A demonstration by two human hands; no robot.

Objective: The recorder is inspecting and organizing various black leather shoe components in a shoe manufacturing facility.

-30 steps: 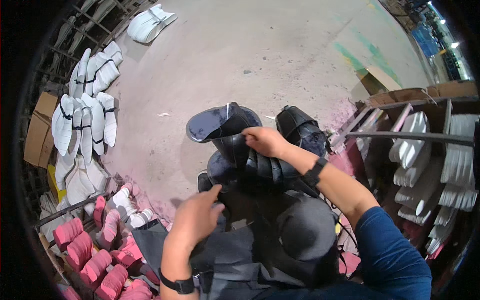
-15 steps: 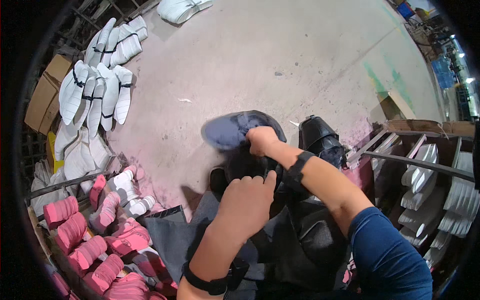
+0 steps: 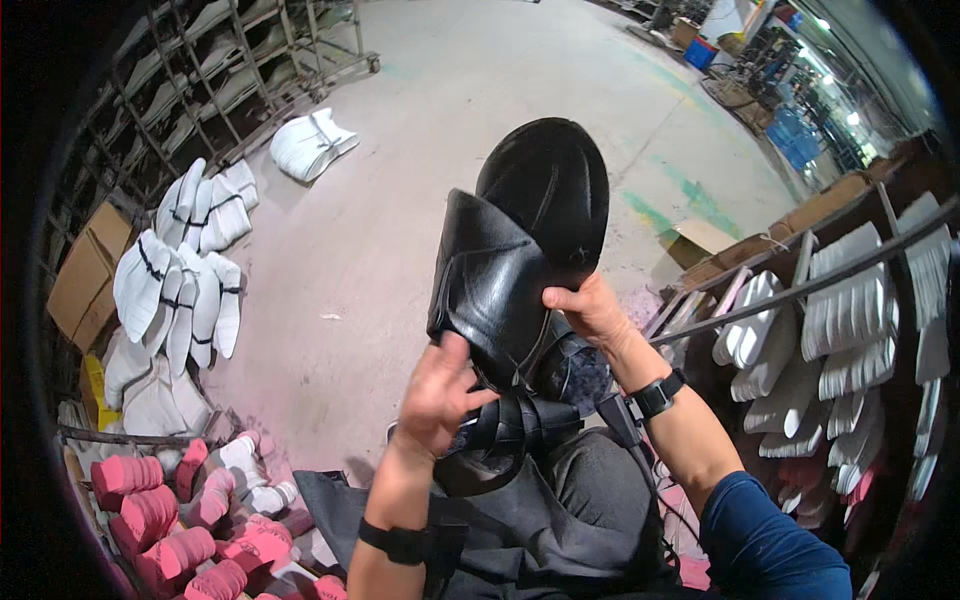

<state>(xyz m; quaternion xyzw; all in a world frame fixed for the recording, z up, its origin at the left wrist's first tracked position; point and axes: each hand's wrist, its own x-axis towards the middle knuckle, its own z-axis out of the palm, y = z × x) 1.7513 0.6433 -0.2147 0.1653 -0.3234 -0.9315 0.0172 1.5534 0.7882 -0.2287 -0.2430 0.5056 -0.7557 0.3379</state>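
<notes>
A black leather shoe upper (image 3: 500,290), glossy and folded at its near left side, is held up in front of me. Behind the fold rises its rounded black end (image 3: 550,190). My right hand (image 3: 595,308) grips the right edge, thumb on the near face and fingers mostly hidden behind. Against the lower left edge is my left hand (image 3: 435,395), slightly blurred, its fingers apart and not wrapped round anything. More black shoe pieces (image 3: 530,420) lie just below, by my knees, partly covered by the raised one.
Pink and white bundled pieces (image 3: 175,510) fill a bin at the lower left. White bundles (image 3: 165,300) are tied along the left, beside a cardboard box (image 3: 90,270). On the right a rack (image 3: 800,285) holds stacked white insole-shaped pieces. A wheeled metal rack (image 3: 250,60) stands far left.
The view has tilted up. My right hand has raised and turned the shoe upper, so a black face shows instead of the blurred bluish-grey one. My left hand's fingers have spread.
</notes>
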